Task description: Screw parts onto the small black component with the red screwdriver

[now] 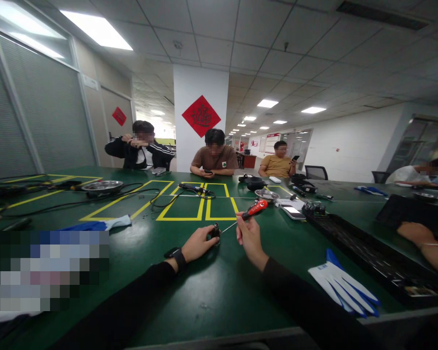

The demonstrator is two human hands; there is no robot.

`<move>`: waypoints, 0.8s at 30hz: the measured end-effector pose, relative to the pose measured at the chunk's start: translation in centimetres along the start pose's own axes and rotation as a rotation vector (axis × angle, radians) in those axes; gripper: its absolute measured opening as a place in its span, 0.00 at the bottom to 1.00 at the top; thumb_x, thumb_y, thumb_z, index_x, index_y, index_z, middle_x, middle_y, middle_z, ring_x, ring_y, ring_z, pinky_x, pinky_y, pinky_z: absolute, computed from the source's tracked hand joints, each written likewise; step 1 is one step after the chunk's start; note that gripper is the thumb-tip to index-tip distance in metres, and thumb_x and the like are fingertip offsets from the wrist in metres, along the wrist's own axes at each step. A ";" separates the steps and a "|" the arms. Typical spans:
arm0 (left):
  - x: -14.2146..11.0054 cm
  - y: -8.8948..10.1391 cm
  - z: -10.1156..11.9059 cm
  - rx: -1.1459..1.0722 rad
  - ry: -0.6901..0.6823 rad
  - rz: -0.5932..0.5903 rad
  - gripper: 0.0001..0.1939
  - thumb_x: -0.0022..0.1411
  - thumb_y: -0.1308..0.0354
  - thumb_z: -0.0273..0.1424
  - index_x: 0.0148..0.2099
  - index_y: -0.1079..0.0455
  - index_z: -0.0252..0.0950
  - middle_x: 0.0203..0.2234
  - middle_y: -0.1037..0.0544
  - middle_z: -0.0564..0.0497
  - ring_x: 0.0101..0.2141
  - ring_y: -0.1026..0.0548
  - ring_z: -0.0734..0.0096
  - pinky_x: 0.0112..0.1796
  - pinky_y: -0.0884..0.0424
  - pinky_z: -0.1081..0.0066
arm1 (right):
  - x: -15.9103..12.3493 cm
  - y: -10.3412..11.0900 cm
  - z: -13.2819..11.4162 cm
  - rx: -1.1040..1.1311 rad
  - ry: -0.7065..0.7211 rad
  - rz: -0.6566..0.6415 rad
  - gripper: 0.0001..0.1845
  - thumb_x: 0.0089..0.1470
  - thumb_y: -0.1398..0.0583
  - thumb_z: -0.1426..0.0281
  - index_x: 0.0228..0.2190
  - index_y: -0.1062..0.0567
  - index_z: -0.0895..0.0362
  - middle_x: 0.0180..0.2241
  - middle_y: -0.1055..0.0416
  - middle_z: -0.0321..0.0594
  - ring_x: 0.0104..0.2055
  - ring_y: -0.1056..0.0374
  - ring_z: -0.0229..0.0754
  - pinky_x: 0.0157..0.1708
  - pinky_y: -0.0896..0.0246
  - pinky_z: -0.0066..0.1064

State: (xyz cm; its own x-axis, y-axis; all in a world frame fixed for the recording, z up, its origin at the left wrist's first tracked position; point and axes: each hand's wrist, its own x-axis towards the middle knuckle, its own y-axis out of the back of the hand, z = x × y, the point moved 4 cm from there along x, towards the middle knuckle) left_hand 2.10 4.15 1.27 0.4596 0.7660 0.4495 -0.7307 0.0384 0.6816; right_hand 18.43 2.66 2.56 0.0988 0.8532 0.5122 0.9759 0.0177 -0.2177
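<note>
Near the middle of the green table, my left hand (pixel 200 243) is closed around a small black part (pixel 215 230) with a metallic-looking top; its exact kind is too small to make out. My right hand (pixel 251 237) grips a screwdriver (pixel 255 209) by its red and black handle. The thin shaft slants down to the left, and its tip is at or close to the black part. Whether the tip touches it, I cannot tell.
A long black tray (pixel 365 253) and white-blue gloves (pixel 343 284) lie to the right. A phone (pixel 292 212) and a metal bowl (pixel 266 194) stand beyond my right hand. Cables (pixel 138 200) and another bowl (pixel 102 186) are at left. Several people sit around the table.
</note>
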 end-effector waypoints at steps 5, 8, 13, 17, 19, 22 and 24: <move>0.0 0.0 -0.1 -0.008 -0.003 0.004 0.14 0.55 0.47 0.33 0.44 0.31 0.36 0.37 0.24 0.48 0.37 0.28 0.65 0.41 0.35 0.70 | 0.1 0.0 0.0 0.091 -0.020 -0.054 0.15 0.53 0.46 0.62 0.39 0.34 0.58 0.16 0.35 0.30 0.11 0.46 0.29 0.10 0.53 0.19; 0.0 -0.1 -0.2 -0.007 -0.003 0.008 0.14 0.55 0.47 0.33 0.44 0.31 0.36 0.37 0.24 0.49 0.37 0.28 0.65 0.41 0.35 0.70 | 0.0 -0.3 -0.3 0.127 -0.012 -0.088 0.15 0.54 0.48 0.63 0.41 0.34 0.59 0.19 0.31 0.34 0.13 0.43 0.30 0.12 0.49 0.20; 0.0 -0.1 -0.3 -0.004 -0.022 0.009 0.14 0.56 0.47 0.33 0.45 0.31 0.36 0.38 0.24 0.49 0.37 0.28 0.66 0.41 0.35 0.70 | -0.2 -0.5 -0.9 0.051 0.017 -0.075 0.16 0.53 0.46 0.64 0.42 0.35 0.59 0.20 0.31 0.33 0.12 0.45 0.29 0.11 0.51 0.20; 0.0 0.0 -0.3 -0.011 -0.032 0.010 0.14 0.56 0.47 0.33 0.45 0.31 0.36 0.38 0.25 0.49 0.38 0.28 0.65 0.41 0.35 0.70 | 0.0 -0.3 -0.6 -0.010 0.037 -0.038 0.14 0.50 0.42 0.65 0.37 0.35 0.58 0.18 0.32 0.30 0.10 0.47 0.28 0.10 0.54 0.19; 0.0 0.0 -0.3 -0.015 -0.036 0.009 0.14 0.56 0.47 0.33 0.44 0.31 0.36 0.38 0.24 0.49 0.38 0.28 0.66 0.41 0.35 0.71 | 0.2 -0.2 -0.3 -0.012 0.041 -0.026 0.14 0.49 0.41 0.65 0.36 0.36 0.57 0.18 0.32 0.30 0.10 0.46 0.28 0.10 0.53 0.19; -0.1 -0.1 -0.4 -0.014 -0.035 0.010 0.14 0.56 0.47 0.33 0.44 0.31 0.37 0.38 0.24 0.49 0.37 0.28 0.66 0.41 0.35 0.71 | 0.2 -0.1 -0.3 -0.006 0.039 -0.031 0.15 0.49 0.41 0.66 0.38 0.37 0.57 0.19 0.32 0.30 0.11 0.45 0.28 0.11 0.52 0.19; -0.1 -0.1 -0.5 -0.008 -0.030 0.009 0.14 0.56 0.47 0.33 0.44 0.31 0.36 0.38 0.24 0.49 0.37 0.28 0.66 0.41 0.35 0.70 | 0.0 -0.2 -0.5 0.016 0.033 -0.054 0.15 0.51 0.43 0.65 0.40 0.36 0.57 0.20 0.32 0.31 0.12 0.44 0.29 0.11 0.50 0.20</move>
State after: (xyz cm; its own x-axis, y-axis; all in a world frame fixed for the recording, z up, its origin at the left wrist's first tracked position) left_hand 1.90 4.40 0.90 0.4681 0.7467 0.4726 -0.7387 0.0371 0.6730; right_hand 18.31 2.40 3.06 0.0525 0.8333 0.5503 0.9767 0.0721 -0.2023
